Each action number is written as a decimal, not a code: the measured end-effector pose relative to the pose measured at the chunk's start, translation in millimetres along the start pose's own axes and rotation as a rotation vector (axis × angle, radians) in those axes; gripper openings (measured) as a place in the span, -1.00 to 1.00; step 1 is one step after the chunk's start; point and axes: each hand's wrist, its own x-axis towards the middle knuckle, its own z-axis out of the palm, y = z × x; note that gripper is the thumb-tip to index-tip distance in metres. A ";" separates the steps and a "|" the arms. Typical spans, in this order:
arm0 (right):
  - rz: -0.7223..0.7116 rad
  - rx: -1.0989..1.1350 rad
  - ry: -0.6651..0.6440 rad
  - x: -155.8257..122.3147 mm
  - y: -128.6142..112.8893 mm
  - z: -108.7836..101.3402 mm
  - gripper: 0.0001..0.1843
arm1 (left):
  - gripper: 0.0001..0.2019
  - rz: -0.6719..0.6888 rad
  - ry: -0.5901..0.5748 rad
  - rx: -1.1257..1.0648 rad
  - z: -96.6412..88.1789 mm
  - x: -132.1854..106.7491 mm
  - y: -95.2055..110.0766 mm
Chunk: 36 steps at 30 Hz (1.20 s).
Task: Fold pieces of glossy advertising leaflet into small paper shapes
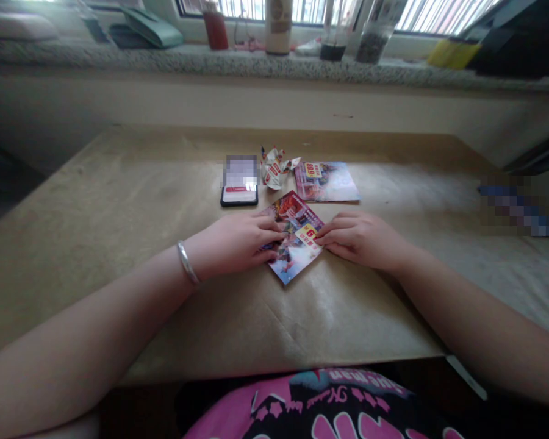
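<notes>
- The printed sheet (301,251) lies turned like a diamond on the desk (165,177), near the middle and between the two hands, one corner pointing toward the near edge.
- The left hand (251,241) rests over the sheet's left corner, palm down, its fingers slightly apart and laid on the print.
- The right hand (360,239) has its fingers bunched narrowly at the right corner; whether they pinch the paper or only press it, I cannot tell.
- If the two hands push or pull unevenly, the sheet could swivel or buckle, since both work at opposite corners.
- A fingertip pressed down off-line could leave a stray crease, as the paper looks thin and glossy; a hard outward pull could tear it.
- Just beyond, a crumpled or folded paper piece (273,172) stands up from the desk. A forward slide of the sheet could knock it over, as it looks light.
- To its right lies a second printed sheet (336,183), very near the first one's far side, so the two could overlap if either shifts.
- To its left, a phone (240,194) lies flat with its screen lit; a forward sweep of the left hand could nudge it.
- Farther off, bottles and other items line the windowsill (238,61), well apart from the hands.
</notes>
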 end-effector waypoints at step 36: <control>0.143 -0.048 0.058 5.3 -11.9 7.1 -0.80 | -0.63 0.121 0.067 -0.046 -0.4 3.2 7.9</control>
